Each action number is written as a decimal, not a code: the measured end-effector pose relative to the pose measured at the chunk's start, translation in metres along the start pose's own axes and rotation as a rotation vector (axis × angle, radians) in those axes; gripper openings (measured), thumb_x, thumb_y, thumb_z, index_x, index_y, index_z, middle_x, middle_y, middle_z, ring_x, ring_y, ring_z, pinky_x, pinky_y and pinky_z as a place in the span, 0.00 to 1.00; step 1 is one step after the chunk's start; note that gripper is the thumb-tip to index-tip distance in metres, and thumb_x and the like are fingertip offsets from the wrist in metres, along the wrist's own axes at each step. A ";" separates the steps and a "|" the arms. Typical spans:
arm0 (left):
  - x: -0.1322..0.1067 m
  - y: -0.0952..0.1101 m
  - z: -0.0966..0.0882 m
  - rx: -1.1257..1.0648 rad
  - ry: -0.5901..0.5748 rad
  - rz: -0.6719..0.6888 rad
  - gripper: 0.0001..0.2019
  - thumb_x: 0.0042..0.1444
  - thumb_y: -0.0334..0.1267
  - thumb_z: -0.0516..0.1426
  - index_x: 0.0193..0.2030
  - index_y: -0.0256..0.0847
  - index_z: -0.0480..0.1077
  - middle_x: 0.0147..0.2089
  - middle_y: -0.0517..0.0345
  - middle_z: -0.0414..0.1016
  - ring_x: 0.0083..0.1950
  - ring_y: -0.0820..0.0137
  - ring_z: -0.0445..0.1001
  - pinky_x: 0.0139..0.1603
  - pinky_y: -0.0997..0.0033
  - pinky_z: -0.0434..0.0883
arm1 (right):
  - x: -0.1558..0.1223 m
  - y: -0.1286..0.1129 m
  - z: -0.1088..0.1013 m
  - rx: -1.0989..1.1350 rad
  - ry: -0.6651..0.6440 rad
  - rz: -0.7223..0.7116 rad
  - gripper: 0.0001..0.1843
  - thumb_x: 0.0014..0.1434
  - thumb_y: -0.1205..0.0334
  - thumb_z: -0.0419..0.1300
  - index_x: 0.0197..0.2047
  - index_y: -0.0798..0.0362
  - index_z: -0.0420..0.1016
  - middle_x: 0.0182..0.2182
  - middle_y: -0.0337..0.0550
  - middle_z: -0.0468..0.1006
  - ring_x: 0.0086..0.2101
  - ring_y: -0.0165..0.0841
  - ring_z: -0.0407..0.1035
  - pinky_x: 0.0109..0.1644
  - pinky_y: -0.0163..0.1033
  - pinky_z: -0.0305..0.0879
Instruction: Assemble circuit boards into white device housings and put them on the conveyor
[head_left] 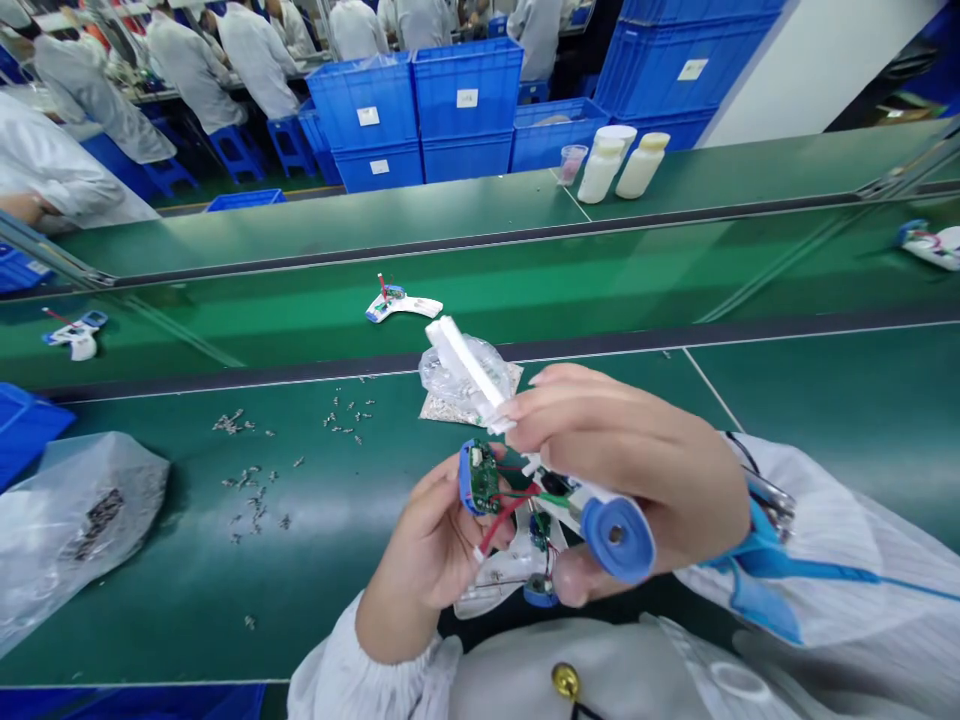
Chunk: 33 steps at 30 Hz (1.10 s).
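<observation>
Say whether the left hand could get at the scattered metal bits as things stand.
Probably yes: only green tabletop shows between the left hand and the metal bits, though it already holds a blue-edged circuit board.

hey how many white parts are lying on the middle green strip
3: one part at left, a second part left of centre, a third part cut off at the right edge. More may lie outside.

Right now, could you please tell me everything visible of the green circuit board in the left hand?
The green circuit board is held tilted in the left hand above the worktop, a blue, plastic-looking rim along one side. It bears a pale connector; thin wires run from it toward the right hand.
</observation>
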<state>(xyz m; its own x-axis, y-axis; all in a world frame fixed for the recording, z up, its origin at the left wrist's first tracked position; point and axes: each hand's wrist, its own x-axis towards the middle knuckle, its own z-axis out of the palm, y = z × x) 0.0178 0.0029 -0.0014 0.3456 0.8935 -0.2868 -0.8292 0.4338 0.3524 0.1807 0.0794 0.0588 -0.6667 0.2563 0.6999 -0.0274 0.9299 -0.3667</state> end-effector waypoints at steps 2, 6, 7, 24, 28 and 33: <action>0.000 0.004 0.000 0.095 0.064 0.033 0.13 0.44 0.41 0.66 0.35 0.35 0.75 0.27 0.56 0.79 0.21 0.74 0.75 0.23 0.81 0.73 | -0.001 -0.004 0.001 -0.099 -0.033 0.008 0.14 0.56 0.48 0.58 0.34 0.51 0.68 0.34 0.46 0.77 0.42 0.35 0.72 0.49 0.41 0.64; -0.001 0.010 0.000 0.308 0.199 0.105 0.13 0.43 0.41 0.67 0.35 0.37 0.76 0.25 0.57 0.77 0.21 0.75 0.74 0.22 0.82 0.71 | -0.009 -0.007 0.009 -0.003 -0.003 0.132 0.15 0.54 0.46 0.60 0.35 0.49 0.70 0.34 0.46 0.77 0.42 0.37 0.72 0.48 0.41 0.65; -0.001 0.011 0.000 0.349 0.223 0.167 0.14 0.42 0.42 0.67 0.35 0.38 0.76 0.26 0.56 0.78 0.22 0.74 0.75 0.22 0.81 0.71 | -0.012 -0.006 0.011 0.050 0.048 0.231 0.18 0.52 0.44 0.61 0.37 0.50 0.70 0.34 0.47 0.77 0.42 0.38 0.72 0.47 0.41 0.66; -0.016 -0.004 0.026 1.137 0.704 0.726 0.15 0.34 0.31 0.67 0.32 0.42 0.71 0.23 0.65 0.73 0.21 0.76 0.71 0.18 0.83 0.65 | 0.007 -0.008 0.041 0.527 -0.028 0.897 0.11 0.52 0.67 0.58 0.19 0.56 0.70 0.21 0.37 0.70 0.25 0.25 0.64 0.29 0.31 0.59; -0.012 -0.001 0.021 0.951 0.621 0.651 0.13 0.37 0.33 0.67 0.31 0.41 0.71 0.23 0.65 0.72 0.21 0.78 0.70 0.18 0.84 0.66 | 0.001 0.011 0.041 0.613 0.011 0.900 0.13 0.53 0.62 0.58 0.19 0.56 0.68 0.19 0.37 0.68 0.23 0.25 0.61 0.26 0.32 0.59; -0.001 0.005 0.012 0.529 0.531 0.482 0.18 0.36 0.44 0.69 0.30 0.39 0.70 0.23 0.63 0.74 0.19 0.76 0.72 0.17 0.83 0.67 | -0.006 0.037 0.038 0.197 0.217 0.950 0.11 0.55 0.62 0.56 0.39 0.56 0.76 0.37 0.45 0.78 0.38 0.34 0.70 0.40 0.39 0.66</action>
<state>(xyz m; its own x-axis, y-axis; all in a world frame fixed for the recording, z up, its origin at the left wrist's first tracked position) 0.0186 0.0053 0.0119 -0.3464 0.8782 -0.3299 -0.4747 0.1392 0.8690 0.1556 0.1026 0.0178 -0.3259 0.9331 0.1524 0.3110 0.2580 -0.9147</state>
